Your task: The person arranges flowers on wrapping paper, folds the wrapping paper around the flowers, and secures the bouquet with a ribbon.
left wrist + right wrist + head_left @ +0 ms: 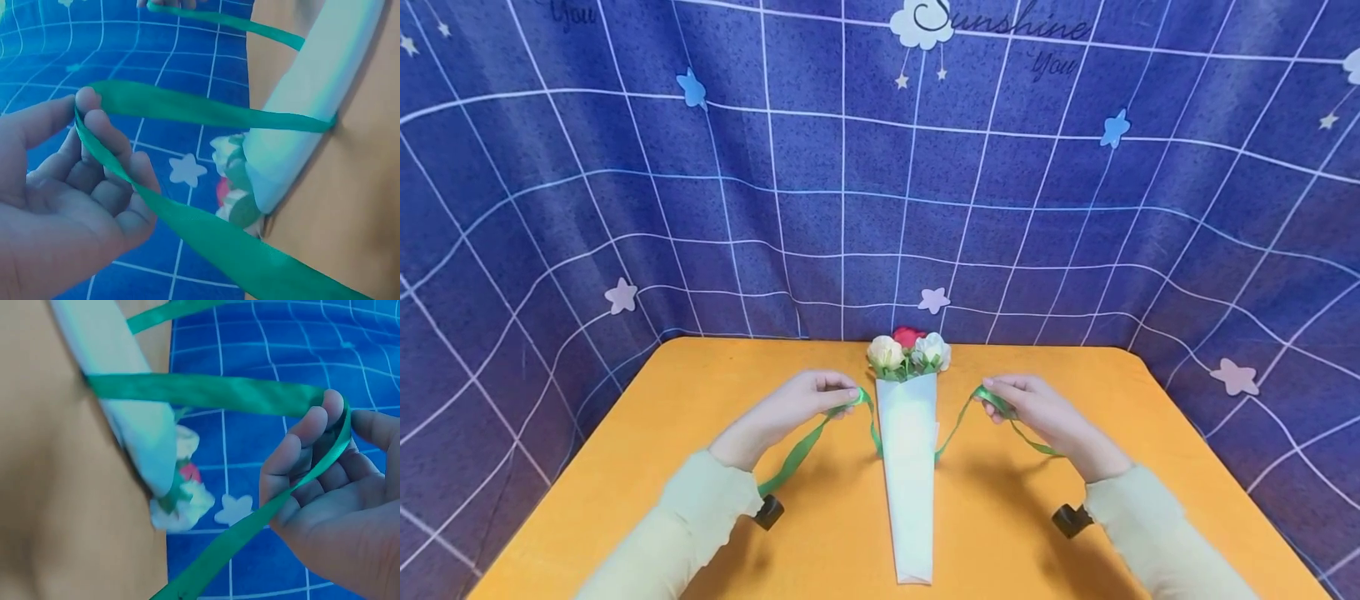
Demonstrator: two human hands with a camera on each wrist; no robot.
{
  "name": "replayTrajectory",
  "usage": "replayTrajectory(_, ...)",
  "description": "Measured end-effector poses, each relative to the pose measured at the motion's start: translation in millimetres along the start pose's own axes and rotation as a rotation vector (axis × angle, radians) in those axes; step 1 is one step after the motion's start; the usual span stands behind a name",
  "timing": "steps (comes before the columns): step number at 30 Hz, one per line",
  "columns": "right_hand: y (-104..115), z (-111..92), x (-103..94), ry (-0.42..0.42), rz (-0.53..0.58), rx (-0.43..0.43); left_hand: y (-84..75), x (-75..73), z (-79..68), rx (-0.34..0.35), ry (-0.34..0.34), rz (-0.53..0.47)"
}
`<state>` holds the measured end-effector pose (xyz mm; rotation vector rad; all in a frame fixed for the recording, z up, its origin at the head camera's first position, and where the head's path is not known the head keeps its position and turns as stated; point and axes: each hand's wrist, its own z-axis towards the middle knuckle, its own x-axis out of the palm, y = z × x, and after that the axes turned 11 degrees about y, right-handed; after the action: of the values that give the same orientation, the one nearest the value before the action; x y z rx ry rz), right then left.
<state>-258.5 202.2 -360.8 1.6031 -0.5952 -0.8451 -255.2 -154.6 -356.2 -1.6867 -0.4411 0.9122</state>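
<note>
A bouquet wrapped in pale paper lies on the table, with cream, white and red flowers at its far end. A green ribbon runs beneath the wrapping and comes up on both sides. My left hand pinches the ribbon between thumb and fingertip, left of the bouquet, and a loose tail hangs down past the wrist. On the other side my right hand pinches the ribbon's other half the same way, its tail trailing toward the sleeve. Both hands are raised above the table.
The orange table reaches back to a blue curtain with a white grid and stars, which surrounds it on three sides. A dark wrist device sits under the left sleeve, and another under the right.
</note>
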Motion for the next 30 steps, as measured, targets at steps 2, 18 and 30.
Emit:
replayTrajectory(2,4.0,3.4,3.5,-0.008,0.009,0.006,-4.6,2.5,4.2,0.004,-0.021,0.008)
replayTrajectory(18,18.7,32.9,27.8,-0.046,0.114,-0.006,-14.0,22.0,37.4,0.022,-0.207,0.065)
replayTrajectory(30,10.5,39.4,35.7,-0.003,0.363,-0.055,-15.1,38.9,54.0,0.063,-0.301,0.098)
